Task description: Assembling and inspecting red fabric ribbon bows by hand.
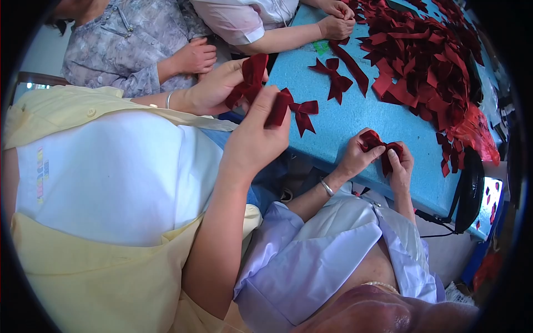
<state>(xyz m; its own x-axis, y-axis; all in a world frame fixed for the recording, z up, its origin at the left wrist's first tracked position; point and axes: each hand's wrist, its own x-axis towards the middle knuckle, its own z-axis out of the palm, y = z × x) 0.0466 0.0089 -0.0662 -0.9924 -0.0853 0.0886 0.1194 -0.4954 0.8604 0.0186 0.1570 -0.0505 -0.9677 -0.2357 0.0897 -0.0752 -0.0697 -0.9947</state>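
Observation:
My left hand (214, 89), with a thin bracelet at the wrist, pinches the folded loop of a dark red velvet ribbon (252, 77). My right hand (256, 136) grips the other end of the same ribbon near the edge of the blue table (355, 116). Both hands hover over the table's edge in front of my yellow and white top. A finished dark red bow (303, 112) lies on the table right beside my right fingers; I cannot tell if it touches them.
A big pile of dark red ribbon pieces (427, 55) covers the far side of the table. Another bow (336, 79) and a loose strip (353, 67) lie nearer. A person in lavender folds a ribbon (380, 145) with both hands. Two more people's hands (336, 25) work at the top. A black round object (469, 188) stands at the right.

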